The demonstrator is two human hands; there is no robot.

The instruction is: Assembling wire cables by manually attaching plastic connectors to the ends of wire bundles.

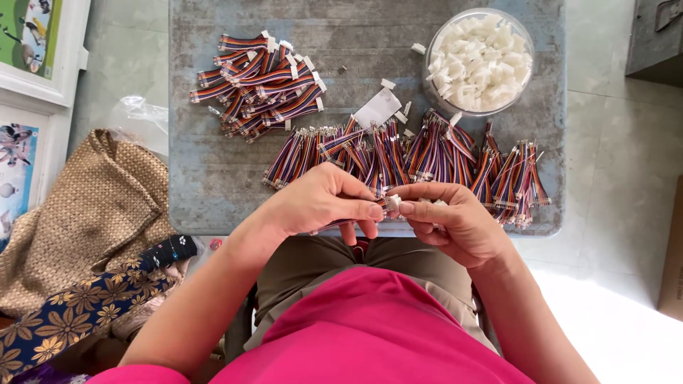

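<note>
My left hand (324, 201) and my right hand (445, 217) meet at the near edge of a grey table (213, 178). Between their fingertips is a short multicoloured ribbon cable (390, 203) with a small white connector at its end. The left hand pinches the cable; the right thumb and forefinger close on the white connector. Just beyond the hands lies a row of ribbon cables (420, 156) without housings. A pile of cables with white connectors (260, 82) lies at the far left of the table.
A clear round bowl (480, 60) full of small white plastic connectors stands at the far right. A white card (377, 108) lies mid-table. Woven bag (85, 213) and patterned cloth (71, 313) sit on the floor left. A cardboard box (672, 249) is at the right edge.
</note>
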